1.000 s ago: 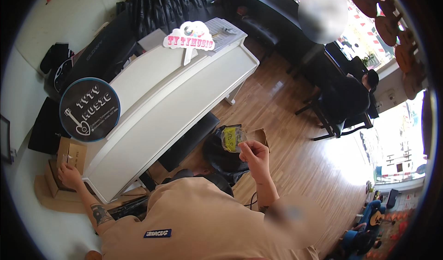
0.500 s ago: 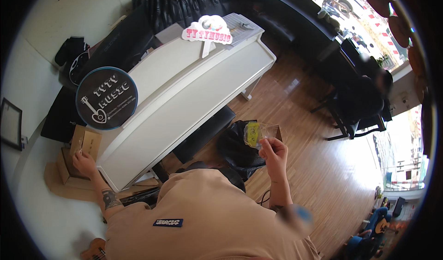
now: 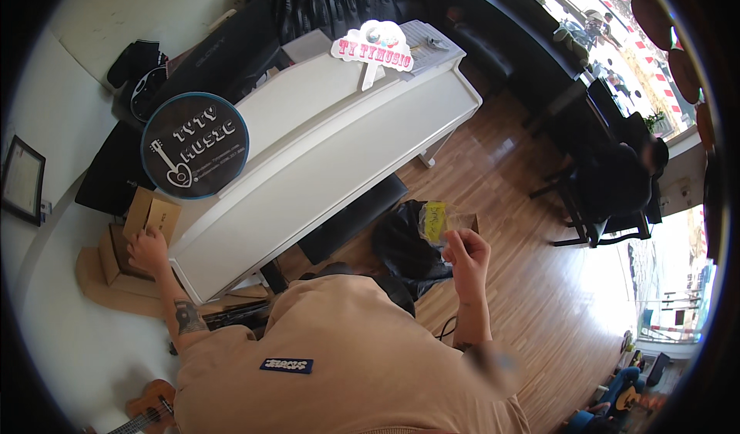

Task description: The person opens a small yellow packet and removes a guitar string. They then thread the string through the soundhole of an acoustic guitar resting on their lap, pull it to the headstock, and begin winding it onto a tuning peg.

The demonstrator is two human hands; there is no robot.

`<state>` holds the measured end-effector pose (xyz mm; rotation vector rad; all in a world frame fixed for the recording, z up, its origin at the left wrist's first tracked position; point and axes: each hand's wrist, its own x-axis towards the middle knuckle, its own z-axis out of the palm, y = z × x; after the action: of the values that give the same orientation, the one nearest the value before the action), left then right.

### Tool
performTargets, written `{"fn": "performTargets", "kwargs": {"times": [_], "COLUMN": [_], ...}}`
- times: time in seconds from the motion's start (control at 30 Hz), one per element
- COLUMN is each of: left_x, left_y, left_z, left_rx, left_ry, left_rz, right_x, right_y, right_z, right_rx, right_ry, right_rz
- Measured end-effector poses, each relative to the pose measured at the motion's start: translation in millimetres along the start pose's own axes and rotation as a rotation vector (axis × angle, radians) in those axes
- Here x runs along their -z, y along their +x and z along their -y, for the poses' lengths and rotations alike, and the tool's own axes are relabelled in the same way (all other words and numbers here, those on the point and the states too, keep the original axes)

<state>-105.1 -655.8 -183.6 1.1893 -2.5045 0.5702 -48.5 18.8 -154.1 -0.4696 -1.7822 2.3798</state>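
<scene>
Beside the white piano [image 3: 324,149], at its left end, the left hand [image 3: 148,250] rested on a small open cardboard box [image 3: 152,216], fingers curled over the box's lower edge and touching it; whether they actually gripped it could not be told. That box stood on two more flat cardboard pieces [image 3: 104,276] stacked against the piano's left side, making three cardboard things there in all.

In front of the piano, to its right, the right hand [image 3: 466,255] was raised and closed in a pinch on one clear packet [image 3: 435,220] with a yellow insert, held upright just above the fingertips. Behind the packet, on the wooden floor [image 3: 539,295] in front of the piano, lay one black bag [image 3: 405,241].

Two signs stood at the piano: one round black sign [image 3: 195,146] with a blue rim leaning at its left end, and one pink-and-white cut-out sign [image 3: 373,48] on its top near the far end. One long black bench [image 3: 351,218] lay under the piano's front edge. One ukulele [image 3: 146,411] showed at the lower left, well apart from the piano. One other person [image 3: 624,176] in dark clothes sat on a chair well to the right of the piano.
</scene>
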Motion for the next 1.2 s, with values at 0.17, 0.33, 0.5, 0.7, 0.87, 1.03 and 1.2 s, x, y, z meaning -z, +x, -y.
{"fn": "performTargets", "kwargs": {"times": [0.17,0.33,0.5,0.7,0.87,1.03,1.2], "left_x": [-5,-34,-41,-44,-21,90,205], "left_y": [-3,3,-1,7,-6,-19,-139], "left_z": [-2,3,8,10,-1,-106,-278], "left_rx": [0.034,0.024,0.023,0.080,0.187,-0.356,-1.169], "left_ry": [0.001,-0.062,-0.142,-0.104,-0.317,-0.828,-1.887], "left_rz": [-0.059,0.019,-0.171,-0.057,-0.358,-0.895,-0.099], "right_x": [5,8,14,22,29,40,35], "right_y": [4,10,17,18,15,14,2], "right_z": [-5,6,19,23,25,22,19], "right_rx": [0.011,0.044,0.074,0.088,0.105,0.134,0.192], "right_ry": [0.046,0.054,0.083,0.189,0.201,0.270,0.272], "right_rz": [-0.004,-0.024,-0.055,-0.090,-0.135,-0.185,-0.223]}}
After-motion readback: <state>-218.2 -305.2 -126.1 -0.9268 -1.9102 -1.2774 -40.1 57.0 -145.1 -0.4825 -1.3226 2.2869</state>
